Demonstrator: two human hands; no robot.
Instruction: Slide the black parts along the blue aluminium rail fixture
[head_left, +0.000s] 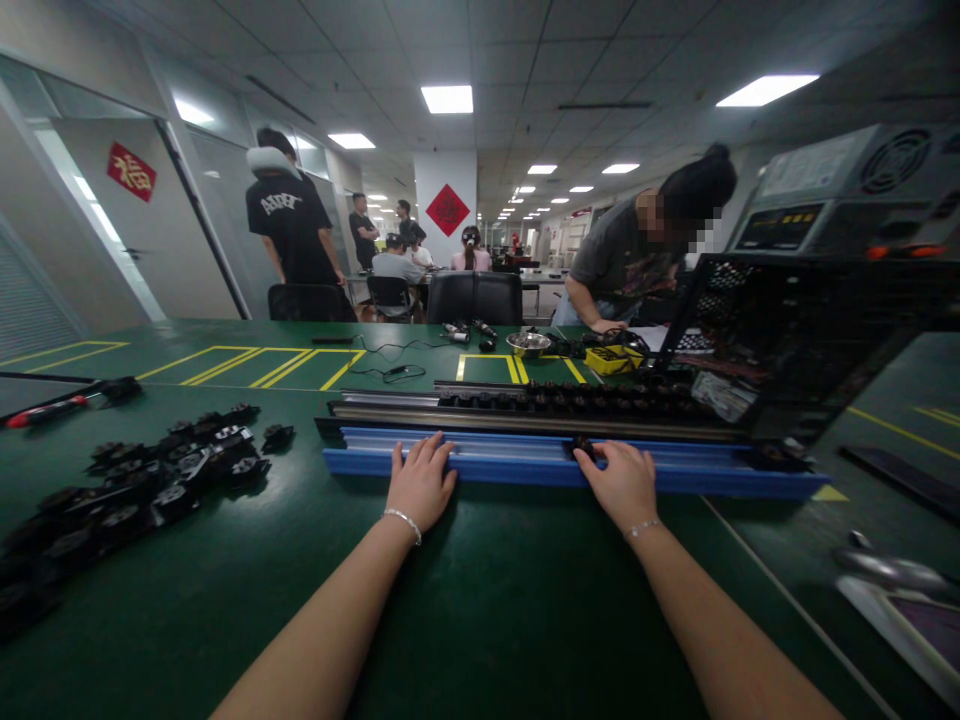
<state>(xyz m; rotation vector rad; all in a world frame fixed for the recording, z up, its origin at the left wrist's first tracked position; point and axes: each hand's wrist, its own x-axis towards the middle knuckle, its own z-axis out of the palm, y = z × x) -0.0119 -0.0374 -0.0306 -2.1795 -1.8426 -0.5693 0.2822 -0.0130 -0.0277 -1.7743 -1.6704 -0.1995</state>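
A long blue rail [510, 465] with a channel along it lies across the green table in front of me. My left hand [421, 485] rests on the rail near its left end, fingers spread and nothing gripped. Farther right, my right hand [621, 485] has its thumb and fingers closed on a small black part [579, 447] sitting in the channel. The part's exact shape is partly covered by my fingers. Just behind the blue rail runs a dark rail [375, 412], and a row of similar black parts [570, 398] lines the track beyond it.
Many loose black parts [172, 480] are heaped at the left, near a red-handled tool [49, 412]. An open black computer case [750, 340] stands at the rail's right end. Behind are a metal bowl [528, 343], a yellow basket [613, 359] and a person [630, 240] leaning over the table.
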